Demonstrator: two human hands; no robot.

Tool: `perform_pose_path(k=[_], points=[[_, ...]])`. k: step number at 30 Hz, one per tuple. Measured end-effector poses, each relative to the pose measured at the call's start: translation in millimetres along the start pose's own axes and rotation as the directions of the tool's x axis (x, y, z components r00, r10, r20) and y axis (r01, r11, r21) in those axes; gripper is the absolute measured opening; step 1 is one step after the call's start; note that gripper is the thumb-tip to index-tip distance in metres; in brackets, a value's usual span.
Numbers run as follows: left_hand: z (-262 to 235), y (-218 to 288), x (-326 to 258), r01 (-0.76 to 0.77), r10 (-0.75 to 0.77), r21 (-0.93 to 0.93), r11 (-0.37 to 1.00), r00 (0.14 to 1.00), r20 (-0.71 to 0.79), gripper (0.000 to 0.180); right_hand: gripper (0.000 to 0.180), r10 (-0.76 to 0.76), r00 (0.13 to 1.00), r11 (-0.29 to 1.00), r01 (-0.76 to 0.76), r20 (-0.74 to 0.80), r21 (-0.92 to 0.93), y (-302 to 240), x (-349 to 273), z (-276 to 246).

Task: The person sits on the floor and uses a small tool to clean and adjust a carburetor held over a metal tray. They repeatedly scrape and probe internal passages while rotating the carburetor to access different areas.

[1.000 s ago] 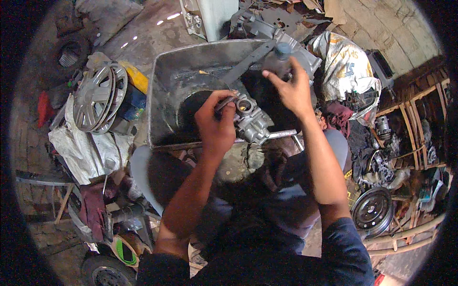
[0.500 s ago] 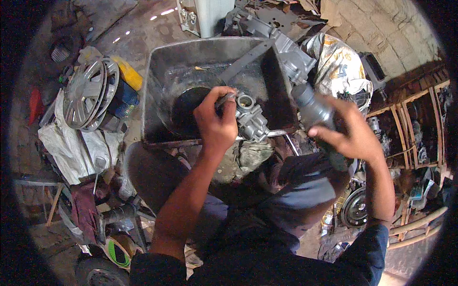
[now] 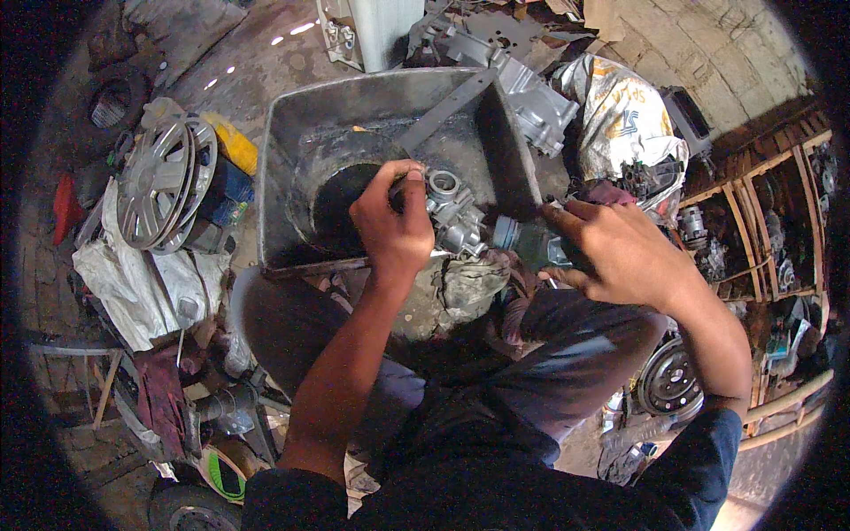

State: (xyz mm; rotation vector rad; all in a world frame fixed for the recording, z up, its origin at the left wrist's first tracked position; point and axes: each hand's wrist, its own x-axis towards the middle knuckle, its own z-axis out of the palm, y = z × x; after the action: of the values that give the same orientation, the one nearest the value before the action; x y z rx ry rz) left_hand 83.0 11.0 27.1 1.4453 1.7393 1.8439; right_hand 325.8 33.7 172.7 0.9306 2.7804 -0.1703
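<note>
My left hand (image 3: 394,226) grips a small grey metal carburettor (image 3: 453,212) and holds it over the front edge of a grey metal tub (image 3: 354,115). My right hand (image 3: 615,252) is wrapped around a plastic bottle (image 3: 522,243) lying sideways, its capped end pointing at the carburettor. A dirty rag (image 3: 460,288) lies on my lap just under the two hands. Dark liquid (image 3: 332,199) pools in the tub's bottom.
A silver wheel cover (image 3: 159,181) leans at the left beside a yellow container (image 3: 232,146) and white cloth (image 3: 133,274). Grey engine castings (image 3: 531,93) and a printed sack (image 3: 624,115) lie behind the tub. Wooden shelves (image 3: 761,221) with parts stand at the right.
My right hand left the back of the tub, swung out to the right with the bottle, and now brings it in beside the carburettor. My left hand stayed put.
</note>
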Motion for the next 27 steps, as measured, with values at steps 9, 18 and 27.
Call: perform_pose_path(k=[9, 18, 27], points=[[0.4, -4.6, -1.3, 0.002, -0.002, 0.005, 1.000, 1.000, -0.014, 0.017, 0.068, 0.027, 0.997, 0.999, -0.029, 0.079, 0.026, -5.8, 3.2, -12.0], [0.5, -1.2, -1.5, -0.002, 0.002, 0.003, 1.000, 1.000, -0.009, 0.017, 0.056, -0.034, 0.999, 0.999, 0.033, -0.016, -0.043, 0.8, -1.3, -8.0], [0.0, -1.6, -0.3, -0.017, 0.017, -0.005, 1.000, 1.000, -0.001, 0.017, 0.069, 0.128, 0.987, 0.990, -0.122, 0.093, -0.065, -2.3, 0.0, -17.3]])
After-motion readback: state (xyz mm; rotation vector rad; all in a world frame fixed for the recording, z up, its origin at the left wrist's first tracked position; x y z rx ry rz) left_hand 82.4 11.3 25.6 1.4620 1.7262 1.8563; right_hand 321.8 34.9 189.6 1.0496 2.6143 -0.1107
